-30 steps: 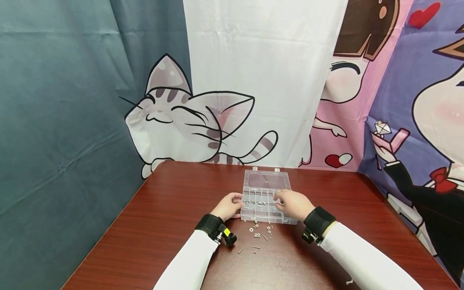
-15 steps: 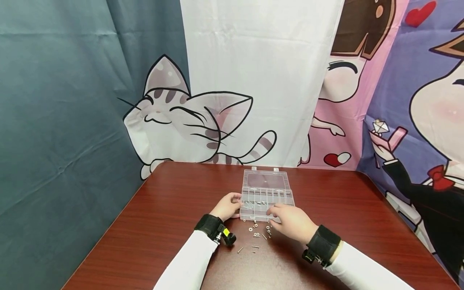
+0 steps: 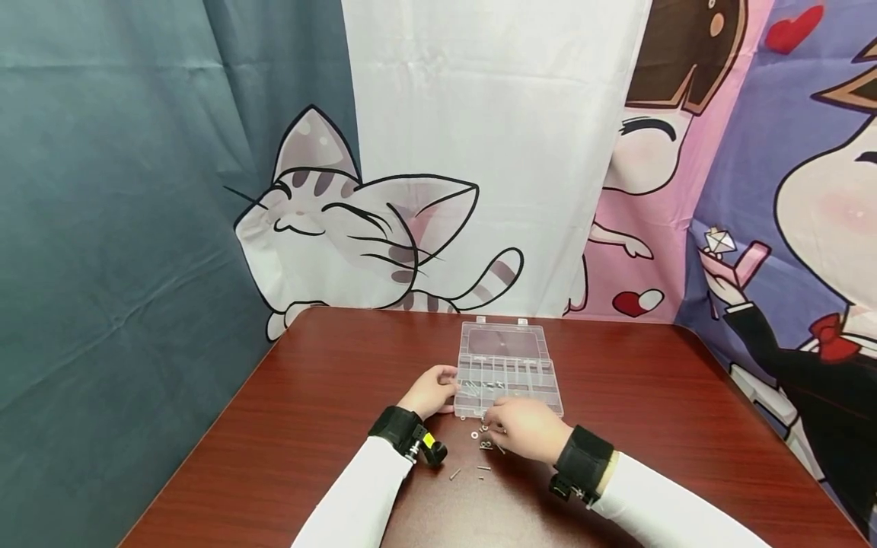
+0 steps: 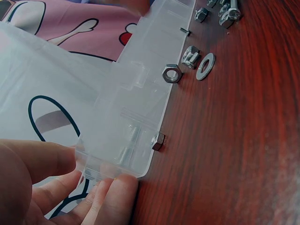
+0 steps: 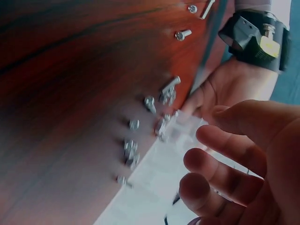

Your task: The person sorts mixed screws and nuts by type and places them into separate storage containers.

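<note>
A clear plastic compartment box (image 3: 469,409) lies on the table with its lid raised toward the back. My left hand (image 3: 429,391) holds the box's left end, thumb on one side and fingers on the other, as the left wrist view shows. Some compartments contain metal screws (image 3: 495,385). My right hand (image 3: 530,428) is just in front of the box, over the loose hardware, its fingers loosely bent with nothing between them in the right wrist view. A hex nut (image 4: 172,73) and a flat washer (image 4: 205,66) lie beside the box's front wall.
Nearer to me on the brown table (image 3: 342,426) lie a few bolts (image 3: 483,468), one of them a long bolt (image 3: 455,473). A printed curtain (image 3: 493,152) hangs behind the table's back edge.
My right hand has moved from over the box's compartments forward and left, down to the loose hardware in front of it. The left hand stays at the box's end.
</note>
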Action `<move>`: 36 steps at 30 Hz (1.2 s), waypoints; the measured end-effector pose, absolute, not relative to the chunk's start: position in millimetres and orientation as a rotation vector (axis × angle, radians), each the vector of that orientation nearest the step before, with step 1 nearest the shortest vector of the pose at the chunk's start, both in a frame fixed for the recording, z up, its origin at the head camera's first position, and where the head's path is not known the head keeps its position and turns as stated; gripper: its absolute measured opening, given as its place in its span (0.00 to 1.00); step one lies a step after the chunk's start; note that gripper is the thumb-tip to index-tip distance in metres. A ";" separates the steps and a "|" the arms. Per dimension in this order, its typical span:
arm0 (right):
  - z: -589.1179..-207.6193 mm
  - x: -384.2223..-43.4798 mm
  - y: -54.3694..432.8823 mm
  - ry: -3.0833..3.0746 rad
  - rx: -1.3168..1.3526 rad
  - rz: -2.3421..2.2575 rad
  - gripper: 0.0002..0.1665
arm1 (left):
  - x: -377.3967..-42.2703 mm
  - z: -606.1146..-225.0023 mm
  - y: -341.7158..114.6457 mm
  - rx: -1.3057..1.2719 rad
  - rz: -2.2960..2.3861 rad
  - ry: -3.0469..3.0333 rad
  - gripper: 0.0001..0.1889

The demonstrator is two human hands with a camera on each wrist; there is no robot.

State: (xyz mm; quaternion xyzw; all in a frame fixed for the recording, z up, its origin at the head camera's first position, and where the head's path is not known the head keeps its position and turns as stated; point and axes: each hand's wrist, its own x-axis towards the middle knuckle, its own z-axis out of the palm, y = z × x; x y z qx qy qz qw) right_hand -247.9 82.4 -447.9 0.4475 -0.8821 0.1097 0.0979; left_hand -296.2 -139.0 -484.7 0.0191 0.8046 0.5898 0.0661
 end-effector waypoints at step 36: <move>-446.5 -260.7 42.7 -2.743 1.428 0.119 0.11 | -296.4 -485.6 -141.6 0.060 1.755 2.438 0.20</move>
